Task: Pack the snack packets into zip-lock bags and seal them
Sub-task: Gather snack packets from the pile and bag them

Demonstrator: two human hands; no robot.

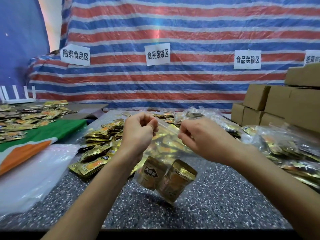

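A clear zip-lock bag [166, 149] hangs in the air over the speckled table [216, 196]. Two gold snack packets [167, 178] sit at its bottom. My left hand [138, 130] pinches the bag's top strip at its left end. My right hand [199, 135] pinches the same strip at its right end. A heap of loose gold snack packets [98, 148] lies on the table just left of the bag.
A stack of empty clear bags [29, 175] lies at the near left. Filled bags [285, 148] pile up on the right, with cardboard boxes [277, 104] behind them. More packets [26, 116] cover the far left table. A striped tarp [155, 80] hangs behind.
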